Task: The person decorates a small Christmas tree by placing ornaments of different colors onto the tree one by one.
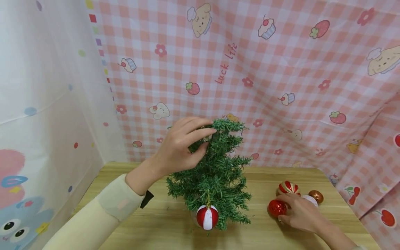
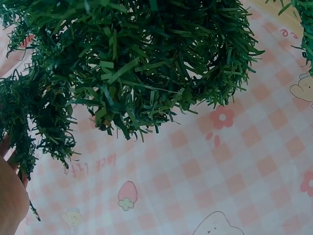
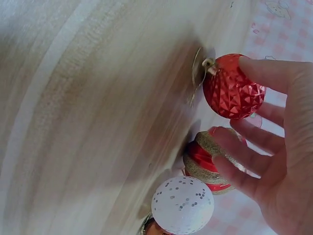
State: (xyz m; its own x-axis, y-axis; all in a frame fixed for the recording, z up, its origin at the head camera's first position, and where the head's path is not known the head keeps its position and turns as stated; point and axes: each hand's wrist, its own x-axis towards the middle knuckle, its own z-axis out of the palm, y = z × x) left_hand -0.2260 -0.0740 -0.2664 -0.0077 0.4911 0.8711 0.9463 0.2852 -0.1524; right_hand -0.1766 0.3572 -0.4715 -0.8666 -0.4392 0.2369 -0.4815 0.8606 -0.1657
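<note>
A small green artificial Christmas tree [image 1: 218, 173] stands on the wooden table. My left hand [image 1: 184, 146] grips its upper part, with thumb and fingers about the branches; in the left wrist view only an edge of that hand [image 2: 11, 196] shows beside the foliage [image 2: 161, 63]. From a low front branch hangs a red-and-white striped bauble [image 1: 207, 217]. My right hand [image 1: 300, 213] pinches a shiny red faceted bauble [image 3: 234, 87] between thumb and fingers, close over the table. Its gold string loop [image 3: 195, 73] points away from the palm. The other right fingers overlap a red-and-gold striped bauble [image 3: 203, 159].
Beside the right hand lie a white bauble with silver dots [image 3: 182, 204] and a copper-brown bauble [image 1: 316, 197]. Pink checked cloth [image 1: 200, 69] hangs behind the table [image 1: 150, 222], and a pale patterned curtain [image 1: 56, 86] hangs at the left.
</note>
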